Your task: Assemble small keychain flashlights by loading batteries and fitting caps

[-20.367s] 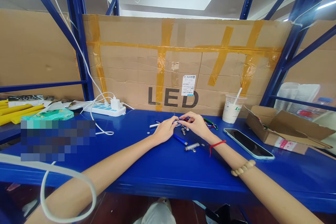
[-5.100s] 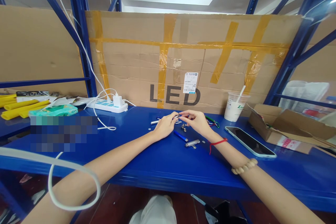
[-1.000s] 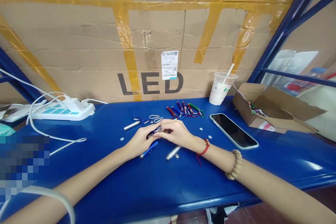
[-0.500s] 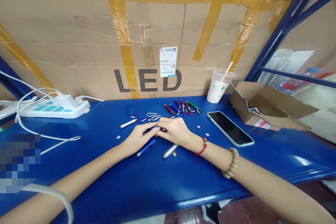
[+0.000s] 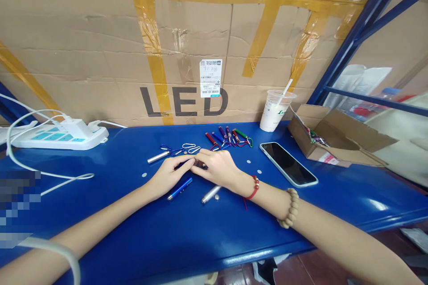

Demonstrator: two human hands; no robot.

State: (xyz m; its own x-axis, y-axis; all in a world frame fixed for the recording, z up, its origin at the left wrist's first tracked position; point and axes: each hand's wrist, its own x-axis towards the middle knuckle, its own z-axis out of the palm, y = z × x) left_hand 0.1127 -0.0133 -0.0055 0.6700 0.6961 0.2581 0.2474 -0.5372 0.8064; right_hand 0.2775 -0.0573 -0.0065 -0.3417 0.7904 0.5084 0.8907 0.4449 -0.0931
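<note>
The left hand (image 5: 169,175) and the right hand (image 5: 218,167) meet fingertip to fingertip on the blue shelf top (image 5: 187,231), both curled round a small dark keychain torch (image 5: 197,164) pinched between them; it is mostly hidden, so its exact shape cannot be told. Just near of the left hand lies a blue torch (image 5: 179,188), and near of the right hand a silver torch body (image 5: 210,194). A second silver tube (image 5: 158,156) and carabiner clips (image 5: 190,148) lie just far-left of the hands, a cluster of coloured torches (image 5: 227,137) far-right. A phone (image 5: 288,169) lies to the right, with a drink cup (image 5: 275,111) and an open carton (image 5: 334,138) beyond. Compared with half a second earlier, the hands keep the same joined grip; the view has only drifted slightly.
</note>
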